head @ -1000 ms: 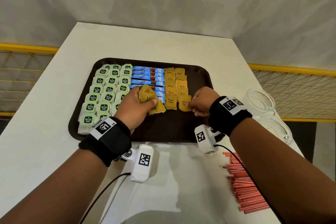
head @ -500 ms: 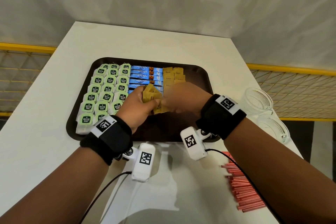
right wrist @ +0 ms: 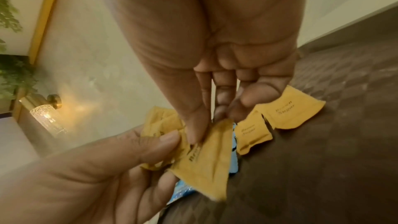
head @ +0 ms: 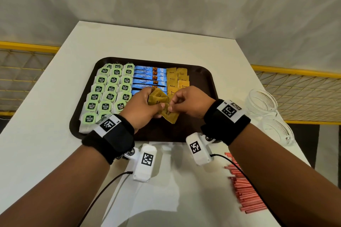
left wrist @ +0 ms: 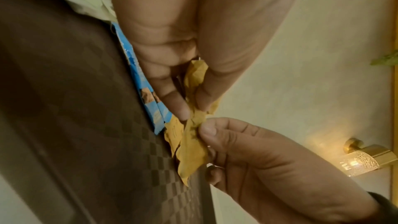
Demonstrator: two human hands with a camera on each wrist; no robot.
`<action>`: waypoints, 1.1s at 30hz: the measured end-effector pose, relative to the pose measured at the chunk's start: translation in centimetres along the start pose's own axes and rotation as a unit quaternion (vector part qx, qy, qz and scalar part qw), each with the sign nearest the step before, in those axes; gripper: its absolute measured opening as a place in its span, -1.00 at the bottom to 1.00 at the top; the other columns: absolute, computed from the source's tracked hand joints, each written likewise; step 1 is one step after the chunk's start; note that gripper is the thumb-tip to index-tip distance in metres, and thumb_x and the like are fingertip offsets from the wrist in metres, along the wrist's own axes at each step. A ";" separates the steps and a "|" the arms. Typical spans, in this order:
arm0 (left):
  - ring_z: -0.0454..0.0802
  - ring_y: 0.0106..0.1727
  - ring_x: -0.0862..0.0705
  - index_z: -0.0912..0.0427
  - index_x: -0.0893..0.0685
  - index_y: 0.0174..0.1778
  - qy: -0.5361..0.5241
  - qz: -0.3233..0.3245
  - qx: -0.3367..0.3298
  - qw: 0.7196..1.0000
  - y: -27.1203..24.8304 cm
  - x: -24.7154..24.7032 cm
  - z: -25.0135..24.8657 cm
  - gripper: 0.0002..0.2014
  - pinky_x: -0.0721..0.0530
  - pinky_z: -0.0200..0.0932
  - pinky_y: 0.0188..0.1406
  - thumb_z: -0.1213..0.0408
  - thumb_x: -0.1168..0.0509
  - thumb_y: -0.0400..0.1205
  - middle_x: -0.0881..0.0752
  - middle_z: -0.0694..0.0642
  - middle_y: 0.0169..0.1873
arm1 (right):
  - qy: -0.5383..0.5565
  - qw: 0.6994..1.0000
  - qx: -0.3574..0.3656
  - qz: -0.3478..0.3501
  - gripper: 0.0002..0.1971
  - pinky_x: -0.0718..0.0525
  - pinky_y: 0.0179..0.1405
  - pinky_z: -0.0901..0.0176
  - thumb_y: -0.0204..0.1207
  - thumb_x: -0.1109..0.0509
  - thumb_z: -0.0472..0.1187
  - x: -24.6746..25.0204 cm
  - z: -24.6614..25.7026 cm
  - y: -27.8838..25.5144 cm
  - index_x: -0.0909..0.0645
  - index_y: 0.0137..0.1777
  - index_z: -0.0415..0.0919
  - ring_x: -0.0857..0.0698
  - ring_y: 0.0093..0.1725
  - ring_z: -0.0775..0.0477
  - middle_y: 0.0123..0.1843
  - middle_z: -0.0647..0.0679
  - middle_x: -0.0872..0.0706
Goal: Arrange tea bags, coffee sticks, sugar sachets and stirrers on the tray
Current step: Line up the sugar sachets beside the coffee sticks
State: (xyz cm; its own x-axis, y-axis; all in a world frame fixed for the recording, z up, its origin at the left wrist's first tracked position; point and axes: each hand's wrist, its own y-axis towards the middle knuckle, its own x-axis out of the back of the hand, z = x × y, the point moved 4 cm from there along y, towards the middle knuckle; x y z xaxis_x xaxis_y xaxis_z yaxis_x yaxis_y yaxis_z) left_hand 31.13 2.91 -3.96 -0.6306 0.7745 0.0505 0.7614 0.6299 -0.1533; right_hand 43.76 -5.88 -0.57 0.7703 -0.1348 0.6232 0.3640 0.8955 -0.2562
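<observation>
Holding spare sugar sachets (head: 158, 97) above the tray (head: 206, 79), the left hand (head: 142, 108) feeds them; the right hand (head: 188, 103) pinches one sachet (head: 170, 115), presumably for the tray's sugar rows (head: 177, 79).

Brown sugar sachets held over the tray

A bunch of sachets (left wrist: 194, 77) is gripped by the left hand (left wrist: 172, 40); one sachet (left wrist: 190, 152) is pinched by the right hand (left wrist: 247, 156) above the dark tray (left wrist: 75, 125).

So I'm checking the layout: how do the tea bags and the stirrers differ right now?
The tea bags lie on the tray in neat rows; the stirrers lie off it on the table in a loose pile. The tea bags are green squarish packets; the stirrers are thin red sticks. Neither is being held.
</observation>
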 end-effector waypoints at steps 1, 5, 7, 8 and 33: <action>0.14 0.00 -0.79 0.24 -0.58 0.16 0.000 -0.005 0.004 1.000 0.0 0.0 0.0 -0.76 -0.77 -0.09 -0.18 0.45 -0.38 0.59 -0.75 0.26 0.05 | -0.004 1.000 -0.012 -0.001 -0.87 -0.58 -0.33 0.40 0.40 -0.56 -0.27 0.1 -0.3 0.1 -0.76 -0.14 -0.35 -0.61 -0.49 0.29 -0.39 0.07 -0.69; 0.11 0.07 -0.77 0.24 -0.56 0.19 -0.019 -0.044 0.038 0.998 0.3 0.7 0.7 -0.76 -0.77 -0.11 -0.12 0.43 -0.34 0.62 -0.73 0.24 0.11 | 0.059 0.992 -0.115 0.006 -0.90 -0.66 -0.41 0.34 0.43 -0.52 -0.34 0.5 -2.0 -0.1 -0.68 -0.16 -0.38 -0.62 -0.48 0.13 -0.49 -0.02 -0.70; 0.15 0.11 -0.76 0.26 -0.56 0.24 -0.056 -0.049 0.066 0.995 0.4 1.0 1.2 -0.73 -0.76 -0.14 -0.11 0.44 -0.32 0.62 -0.71 0.25 0.17 | 0.093 0.984 -0.152 0.008 -0.92 -0.68 -0.43 0.34 0.46 -0.49 -0.40 0.6 -2.6 -0.2 -0.62 -0.20 -0.32 -0.64 -0.50 0.12 -0.53 0.00 -0.71; 0.16 0.12 -0.76 0.26 -0.55 0.26 -0.075 -0.050 0.079 0.993 0.4 1.1 1.3 -0.71 -0.76 -0.15 -0.10 0.45 -0.31 0.62 -0.71 0.26 0.18 | 0.105 0.981 -0.164 0.003 -0.89 -0.68 -0.44 0.34 0.46 -0.48 -0.40 0.7 -2.8 -0.1 -0.60 -0.22 -0.29 -0.65 -0.50 0.11 -0.51 -0.02 -0.70; 0.04 -0.01 -0.80 0.29 -0.61 0.13 -0.123 -0.004 0.068 0.990 -0.2 -0.3 0.3 -0.74 -0.78 -0.14 -0.08 0.46 -0.44 0.54 -0.77 0.22 0.01 | 0.136 0.990 -0.028 -0.021 -0.87 -0.63 -0.50 0.38 0.43 -0.54 -0.30 -0.1 0.0 0.1 -0.63 -0.15 -0.28 -0.63 -0.44 0.07 -0.35 -0.14 -0.69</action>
State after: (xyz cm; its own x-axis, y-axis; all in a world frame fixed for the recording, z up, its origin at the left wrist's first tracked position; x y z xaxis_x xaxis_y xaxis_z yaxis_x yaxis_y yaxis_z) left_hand 31.14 2.58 -4.24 -0.6663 0.7216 -0.1881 0.7400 0.6085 -0.2866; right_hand 43.72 -5.78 -0.68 0.8636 -0.2870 0.4145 0.4211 0.8627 -0.2801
